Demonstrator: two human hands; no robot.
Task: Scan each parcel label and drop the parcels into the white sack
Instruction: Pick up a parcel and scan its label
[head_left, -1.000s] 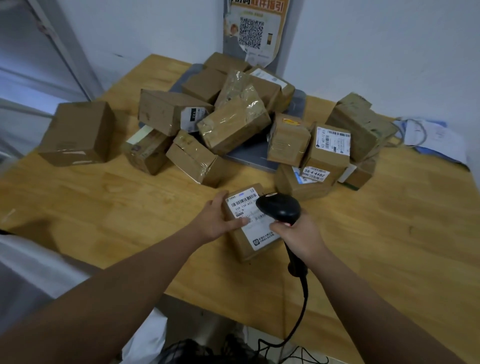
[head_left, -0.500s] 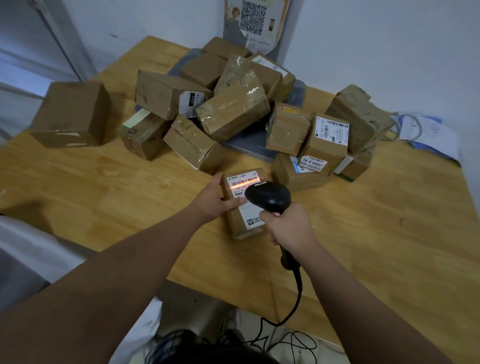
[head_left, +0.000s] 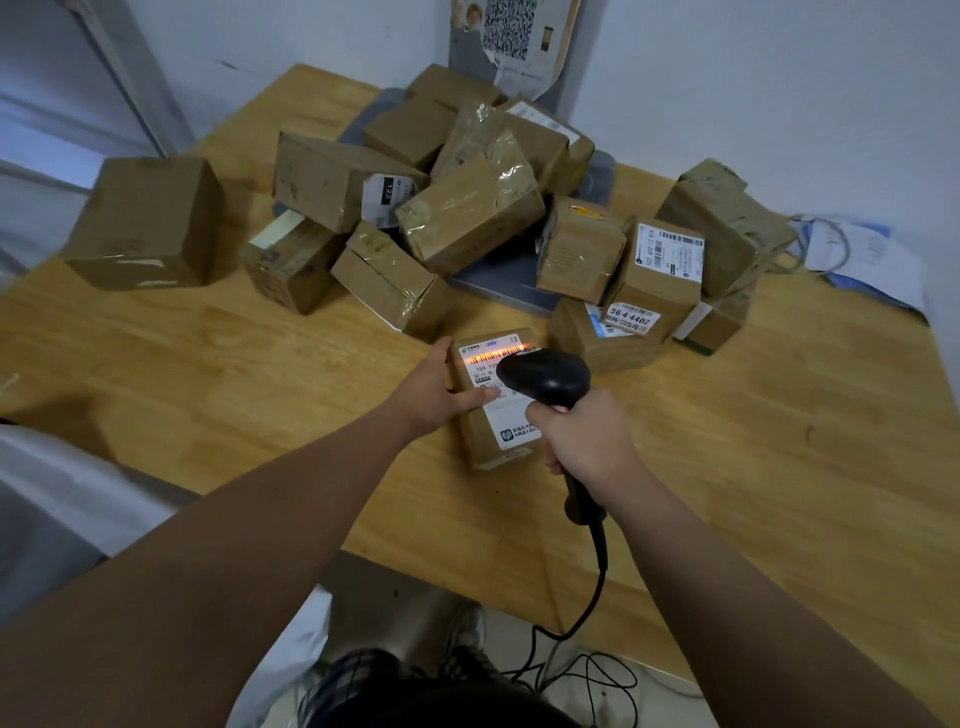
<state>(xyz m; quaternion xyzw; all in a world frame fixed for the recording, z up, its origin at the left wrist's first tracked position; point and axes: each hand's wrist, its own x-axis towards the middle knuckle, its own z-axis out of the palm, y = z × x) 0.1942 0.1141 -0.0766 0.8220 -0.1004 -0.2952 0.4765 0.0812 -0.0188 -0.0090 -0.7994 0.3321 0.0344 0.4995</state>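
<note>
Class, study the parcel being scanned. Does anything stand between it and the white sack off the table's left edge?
Nothing visible does. The parcel, held by the left hand, lies on the table, and only bare wood separates it from the white sack at the near left edge. The other parcels sit farther back.

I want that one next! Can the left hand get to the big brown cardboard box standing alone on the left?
Probably, yes. Only bare wooden table lies between the left hand and that lone brown cardboard box, but the hand is busy holding the small labelled parcel.
</note>
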